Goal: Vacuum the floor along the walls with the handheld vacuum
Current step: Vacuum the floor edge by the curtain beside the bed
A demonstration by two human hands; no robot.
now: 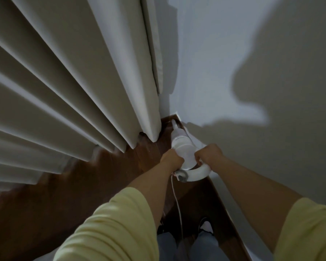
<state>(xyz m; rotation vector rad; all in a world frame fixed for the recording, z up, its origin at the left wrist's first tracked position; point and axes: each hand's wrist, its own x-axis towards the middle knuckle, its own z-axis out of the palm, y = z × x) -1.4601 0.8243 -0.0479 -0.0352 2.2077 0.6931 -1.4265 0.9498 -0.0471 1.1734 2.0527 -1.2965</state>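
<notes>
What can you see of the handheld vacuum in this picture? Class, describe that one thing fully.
The handheld vacuum is white, smooth plastic by its look, with a round body, a narrow nozzle and a curved loop handle. It points down into the corner, nozzle at the dark wood floor beside the wall and curtain. The left hand and right hand both grip it. A thin white cord trails back from it.

Glossy white plastic vacuum (182,147), polished dark wood floor (64,185), matt cloth curtains (64,72)
</notes>
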